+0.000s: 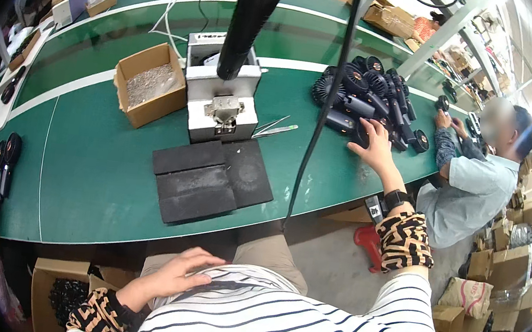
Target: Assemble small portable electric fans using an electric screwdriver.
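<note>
My right hand reaches out over the green table to the near edge of a heap of black handheld fans. Its fingers are spread and lie at a dark fan part; I cannot make out whether they touch it. My left hand rests by my lap with its fingers stretched out, holding nothing. Between the two, a black foam pad lies on the table in front of a small white bench machine with a metal fixture. Metal tweezers lie beside the machine.
A cardboard box of small metal parts stands left of the machine. A black cable hangs before the table. More black fans lie at the left end. A co-worker handles parts at the right. A red stool stands below.
</note>
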The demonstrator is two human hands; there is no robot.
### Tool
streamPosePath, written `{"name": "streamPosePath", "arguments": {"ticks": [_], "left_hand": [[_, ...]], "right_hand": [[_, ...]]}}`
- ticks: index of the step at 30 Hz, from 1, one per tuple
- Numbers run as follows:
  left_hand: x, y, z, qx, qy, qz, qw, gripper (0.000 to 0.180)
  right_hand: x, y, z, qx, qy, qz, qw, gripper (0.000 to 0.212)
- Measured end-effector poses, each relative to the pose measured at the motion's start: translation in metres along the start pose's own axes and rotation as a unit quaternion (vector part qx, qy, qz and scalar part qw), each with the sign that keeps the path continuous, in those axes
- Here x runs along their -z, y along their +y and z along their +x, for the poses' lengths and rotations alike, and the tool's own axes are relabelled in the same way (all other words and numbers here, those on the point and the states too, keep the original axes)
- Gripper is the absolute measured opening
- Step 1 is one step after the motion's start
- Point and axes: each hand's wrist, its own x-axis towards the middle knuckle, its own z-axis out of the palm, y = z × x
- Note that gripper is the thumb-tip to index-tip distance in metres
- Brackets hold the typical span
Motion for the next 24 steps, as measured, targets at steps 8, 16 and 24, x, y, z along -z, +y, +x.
{"name": "streamPosePath", "arguments": {"ticks": [8,16,24], "left_hand": [[0.053,0.071,0.019,-0.172,0.375,0.219,0.884,0.011],[0.054,0.084,0.093,-0.125,0.313,0.431,0.837,0.066],[0.080,0.049,0.057,-0.097,0.295,0.403,0.861,0.059]], "right_hand": [[0.002,-0.042,-0.034,0.126,0.131,0.034,0.983,0.062],[0.037,-0.199,-0.060,0.351,0.062,0.144,0.923,0.068],[0.081,-0.221,0.024,0.333,0.078,0.366,0.866,0.079]]}}
